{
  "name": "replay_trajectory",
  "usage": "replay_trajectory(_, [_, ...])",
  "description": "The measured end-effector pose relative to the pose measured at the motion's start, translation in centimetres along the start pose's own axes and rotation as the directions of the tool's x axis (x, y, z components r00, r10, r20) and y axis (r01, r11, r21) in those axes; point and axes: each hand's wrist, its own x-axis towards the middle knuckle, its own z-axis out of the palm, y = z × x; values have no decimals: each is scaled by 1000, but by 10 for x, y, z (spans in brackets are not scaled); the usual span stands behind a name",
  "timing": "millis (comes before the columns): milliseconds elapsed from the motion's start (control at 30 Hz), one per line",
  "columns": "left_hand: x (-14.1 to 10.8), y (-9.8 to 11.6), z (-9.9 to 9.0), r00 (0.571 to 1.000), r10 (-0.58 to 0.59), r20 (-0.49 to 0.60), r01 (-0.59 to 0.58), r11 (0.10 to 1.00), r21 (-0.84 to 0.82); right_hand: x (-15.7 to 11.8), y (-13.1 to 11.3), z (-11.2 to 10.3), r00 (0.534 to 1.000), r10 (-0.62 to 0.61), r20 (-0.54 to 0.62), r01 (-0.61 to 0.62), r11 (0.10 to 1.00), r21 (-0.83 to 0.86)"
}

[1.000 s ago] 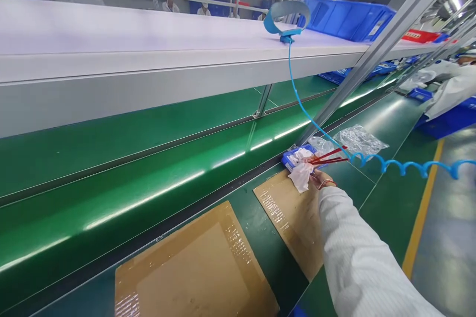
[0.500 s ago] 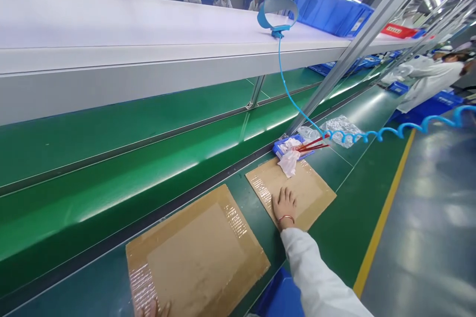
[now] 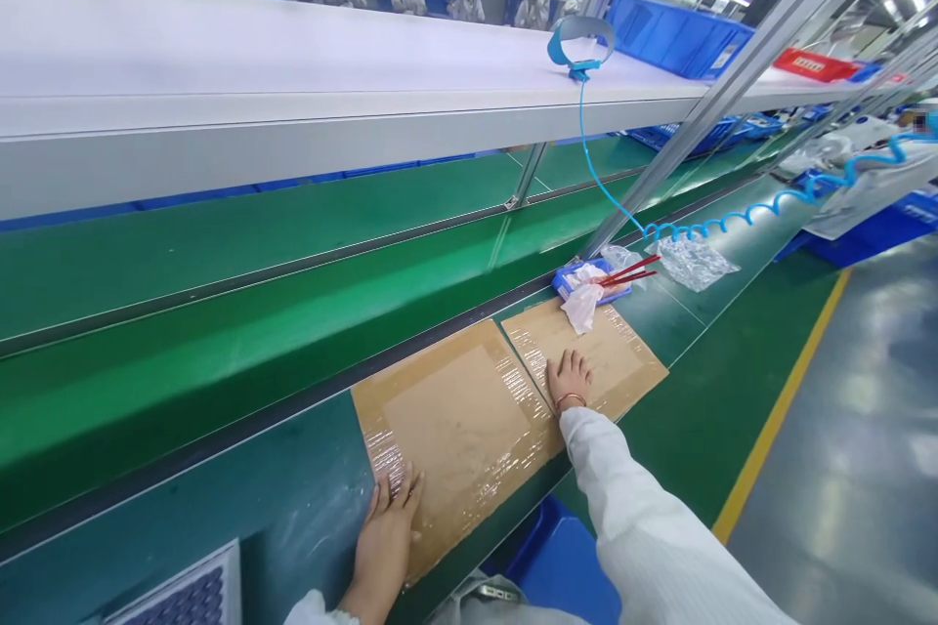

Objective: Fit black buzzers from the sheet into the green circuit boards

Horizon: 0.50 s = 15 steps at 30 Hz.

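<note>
Two flat cardboard sheets lie side by side on the green bench, nearly touching. My left hand (image 3: 388,522) rests with fingers stretched out on the near left edge of the larger cardboard sheet (image 3: 454,420), over its strip of clear tape. On the second cardboard sheet (image 3: 616,366), to the right, my right hand (image 3: 570,379) lies flat with its fingers spread. A bracelet circles the right wrist. Just beyond that hand, a small blue tray (image 3: 564,285) holds white crumpled material and red sticks (image 3: 630,270); a white piece hangs over onto the cardboard.
A white shelf (image 3: 293,59) runs above the bench, with a blue wrist strap (image 3: 582,49) and its coiled cord. Clear plastic bags (image 3: 696,262) lie past the tray. Below the bench edge is a blue bin (image 3: 564,566). A dark-patterned tray (image 3: 191,596) stands at lower left. People work further off.
The larger cardboard sheet has slid right and away, up close against the second one, with my left hand on it. My right hand stays flat on the second sheet. The view has shifted.
</note>
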Motion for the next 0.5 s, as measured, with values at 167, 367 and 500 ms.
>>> replay_trajectory(167, [3,-7,10,998,58,-15,-59,998,-37,-3,-6,-12,1000,-9,3,8,996,93])
replay_trajectory(367, [-14,-20,28,989,114,-89,-114,993,12,-98,52,-42,975,212,-64,-193,955,224])
replay_trajectory(500, [-18,-33,46,957,199,-212,-189,980,70,-217,123,-45,808,586,52,-568,754,330])
